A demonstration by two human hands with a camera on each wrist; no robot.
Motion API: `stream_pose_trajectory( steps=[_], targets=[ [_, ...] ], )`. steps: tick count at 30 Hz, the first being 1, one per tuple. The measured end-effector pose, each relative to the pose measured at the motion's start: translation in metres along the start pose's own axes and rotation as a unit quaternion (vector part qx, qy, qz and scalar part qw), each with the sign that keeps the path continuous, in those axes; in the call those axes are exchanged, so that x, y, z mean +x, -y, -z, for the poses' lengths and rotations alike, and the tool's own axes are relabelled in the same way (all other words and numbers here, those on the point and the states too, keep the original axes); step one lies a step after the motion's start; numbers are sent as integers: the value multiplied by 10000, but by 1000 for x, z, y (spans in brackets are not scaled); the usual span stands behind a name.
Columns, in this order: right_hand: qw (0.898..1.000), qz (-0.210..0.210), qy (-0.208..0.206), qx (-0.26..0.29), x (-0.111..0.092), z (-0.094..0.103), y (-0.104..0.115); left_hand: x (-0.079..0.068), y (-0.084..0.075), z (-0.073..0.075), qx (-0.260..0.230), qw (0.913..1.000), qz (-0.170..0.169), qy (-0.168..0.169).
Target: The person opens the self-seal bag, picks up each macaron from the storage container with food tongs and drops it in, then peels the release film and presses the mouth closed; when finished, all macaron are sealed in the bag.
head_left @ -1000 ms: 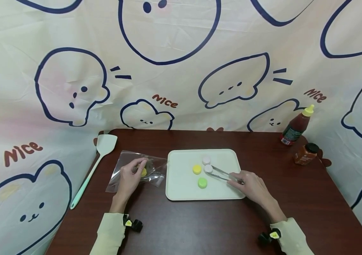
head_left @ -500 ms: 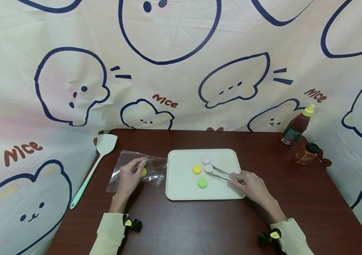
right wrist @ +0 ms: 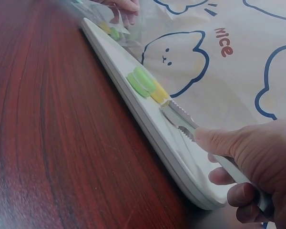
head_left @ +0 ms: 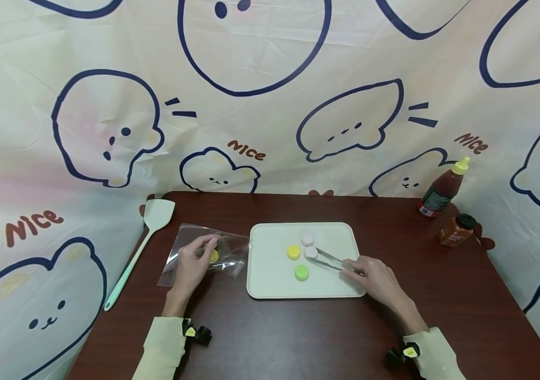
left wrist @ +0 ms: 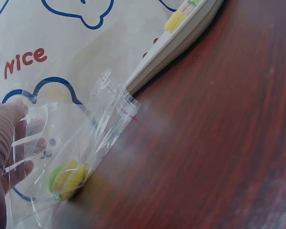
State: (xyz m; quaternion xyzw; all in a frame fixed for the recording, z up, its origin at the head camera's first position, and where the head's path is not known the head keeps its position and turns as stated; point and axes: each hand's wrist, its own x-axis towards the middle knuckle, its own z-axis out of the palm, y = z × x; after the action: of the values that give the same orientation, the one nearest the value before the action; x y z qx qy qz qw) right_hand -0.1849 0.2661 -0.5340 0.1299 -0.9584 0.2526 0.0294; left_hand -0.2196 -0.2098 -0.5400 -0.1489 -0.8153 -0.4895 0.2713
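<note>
In the head view, my left hand [head_left: 191,269] pinches the upper side of a clear plastic bag [head_left: 237,248]. Inside the bag, the left wrist view shows a yellow macaron [left wrist: 72,179] with a green one [left wrist: 53,178] behind it. My right hand [head_left: 378,277] grips metal tongs [head_left: 329,259] with serrated arms, held low over a white tray [head_left: 270,284]. The tong tips stand on either side of a whitish macaron [head_left: 311,252]. Around it on the tray lie another whitish macaron [head_left: 307,239], a yellow macaron [head_left: 293,252] and a green macaron [head_left: 301,272].
A pale spatula [head_left: 157,215] with a mint handle lies along the table's left edge. At the back right stand a red sauce bottle [head_left: 441,190] with a yellow cap and a small spice jar [head_left: 456,231] with a black lid. A patterned cloth [head_left: 270,126] hangs behind the table.
</note>
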Motion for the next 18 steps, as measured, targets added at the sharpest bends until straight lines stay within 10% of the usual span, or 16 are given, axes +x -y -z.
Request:
stream_pose_trajectory(
  steps=[18],
  targets=[
    [9990, 407, -88, 169, 12, -2, 19, 0, 1, 2, 67, 9999, 31, 77]
  ],
)
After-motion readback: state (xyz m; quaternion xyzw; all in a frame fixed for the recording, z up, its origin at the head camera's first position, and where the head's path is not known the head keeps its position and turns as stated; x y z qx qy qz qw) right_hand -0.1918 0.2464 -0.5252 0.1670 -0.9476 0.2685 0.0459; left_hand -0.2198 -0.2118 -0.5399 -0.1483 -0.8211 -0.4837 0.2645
